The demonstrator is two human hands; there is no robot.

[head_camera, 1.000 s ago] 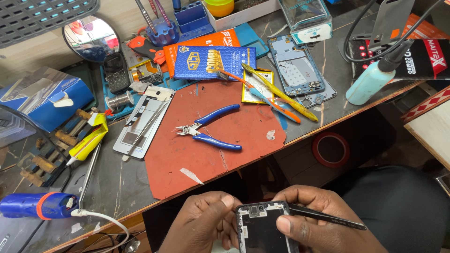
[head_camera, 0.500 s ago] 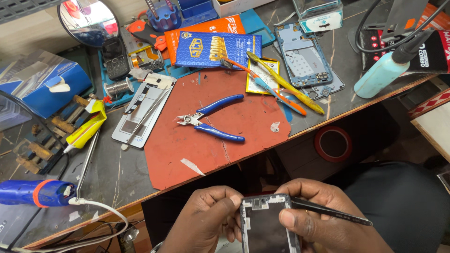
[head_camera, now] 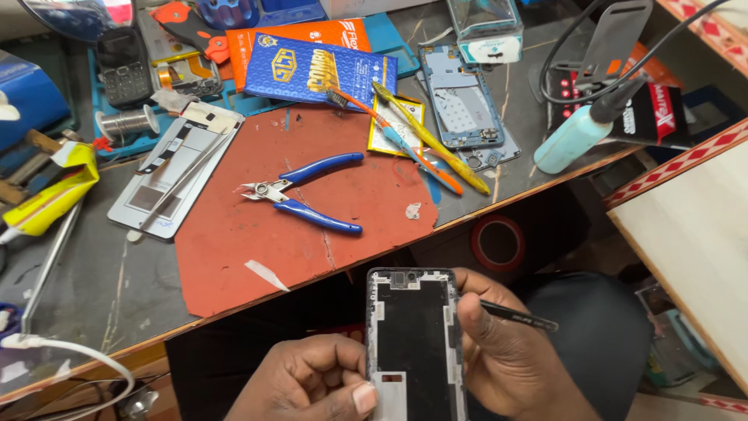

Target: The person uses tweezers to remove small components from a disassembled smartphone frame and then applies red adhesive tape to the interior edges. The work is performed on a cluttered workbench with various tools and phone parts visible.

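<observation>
From my view, bare red mat at centre-left offers passing room. Blue pliers block its middle; brushes crowd its upper right edge. My hands' lap space, lower centre, stays open below the bench edge.

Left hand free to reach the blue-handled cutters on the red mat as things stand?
Probably not right away: the left hand is gripping the opened phone frame. The path itself looks open, since the blue-handled cutters lie alone on the red mat.
</observation>
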